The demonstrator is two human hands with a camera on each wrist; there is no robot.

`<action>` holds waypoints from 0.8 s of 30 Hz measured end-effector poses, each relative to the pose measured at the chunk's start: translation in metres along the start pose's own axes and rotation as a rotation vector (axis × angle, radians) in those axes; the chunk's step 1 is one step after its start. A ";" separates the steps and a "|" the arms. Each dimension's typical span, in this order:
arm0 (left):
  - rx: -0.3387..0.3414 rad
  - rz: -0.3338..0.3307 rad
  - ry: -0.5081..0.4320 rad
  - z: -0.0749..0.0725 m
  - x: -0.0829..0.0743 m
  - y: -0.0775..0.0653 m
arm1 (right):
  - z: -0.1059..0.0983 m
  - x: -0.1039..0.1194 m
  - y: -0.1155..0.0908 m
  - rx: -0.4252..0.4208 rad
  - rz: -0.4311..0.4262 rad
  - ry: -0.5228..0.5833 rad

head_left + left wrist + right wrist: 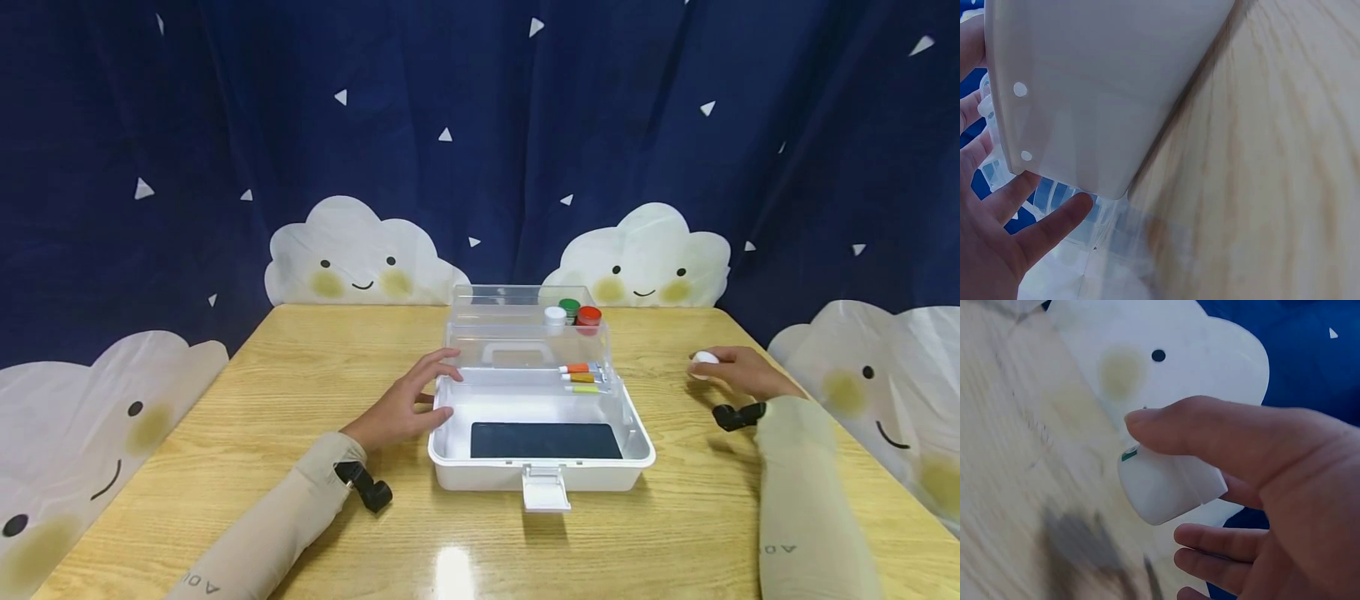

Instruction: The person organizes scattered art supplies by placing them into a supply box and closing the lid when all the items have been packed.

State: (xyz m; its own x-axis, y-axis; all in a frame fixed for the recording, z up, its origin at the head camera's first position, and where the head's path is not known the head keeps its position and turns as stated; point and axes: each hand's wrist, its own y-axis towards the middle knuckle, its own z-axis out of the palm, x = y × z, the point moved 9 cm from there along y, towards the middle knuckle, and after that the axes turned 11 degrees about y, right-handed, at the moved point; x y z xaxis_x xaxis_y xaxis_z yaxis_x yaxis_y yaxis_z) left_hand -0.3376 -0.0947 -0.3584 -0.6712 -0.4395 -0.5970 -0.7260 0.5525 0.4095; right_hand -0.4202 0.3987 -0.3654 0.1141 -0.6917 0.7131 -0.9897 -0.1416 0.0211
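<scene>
A white plastic storage box [480, 477] stands mid-table with its clear lid [517, 336] raised. My left hand [408, 404] is at the box's left side, fingers spread and slightly bent near the rim; in the left wrist view its fingers [1054, 228] lie along the box's edge. Off to the right, my right hand [746, 372] pinches a small white bottle [1163, 487] between thumb and fingers, its other fingers loose. A green mark shows on the bottle. Inside the box lies a flat dark rectangular thing [546, 440].
Several paint tubes, including an orange-capped one [577, 367], lie at the box's right rear. Behind them stand a white-lidded jar [555, 317], a green one [569, 307] and a red one [588, 317]. The latch [546, 492] hangs in front. A blue curtain [480, 125] surrounds the wooden table [337, 350].
</scene>
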 end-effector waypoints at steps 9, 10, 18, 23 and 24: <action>0.026 -0.021 -0.004 -0.012 -0.034 -0.003 | -0.006 0.024 0.002 -0.050 -0.010 0.009; 0.022 -0.018 -0.007 -0.012 -0.034 -0.003 | -0.006 0.028 0.002 -0.054 -0.016 0.018; 0.022 -0.011 -0.005 -0.011 -0.034 -0.003 | -0.006 0.060 0.004 -0.086 -0.063 0.021; 0.021 -0.008 -0.007 -0.011 -0.033 -0.003 | -0.006 0.083 0.004 -0.120 -0.101 -0.016; 0.020 -0.008 -0.009 -0.011 -0.033 -0.003 | -0.005 0.086 0.005 -0.120 -0.099 -0.016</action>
State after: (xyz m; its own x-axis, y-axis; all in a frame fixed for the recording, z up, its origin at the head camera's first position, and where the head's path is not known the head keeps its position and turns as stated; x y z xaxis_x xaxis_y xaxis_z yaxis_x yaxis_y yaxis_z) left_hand -0.3145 -0.0895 -0.3323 -0.6639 -0.4378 -0.6063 -0.7281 0.5634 0.3904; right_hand -0.4152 0.3418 -0.3002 0.2123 -0.6896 0.6924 -0.9766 -0.1250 0.1750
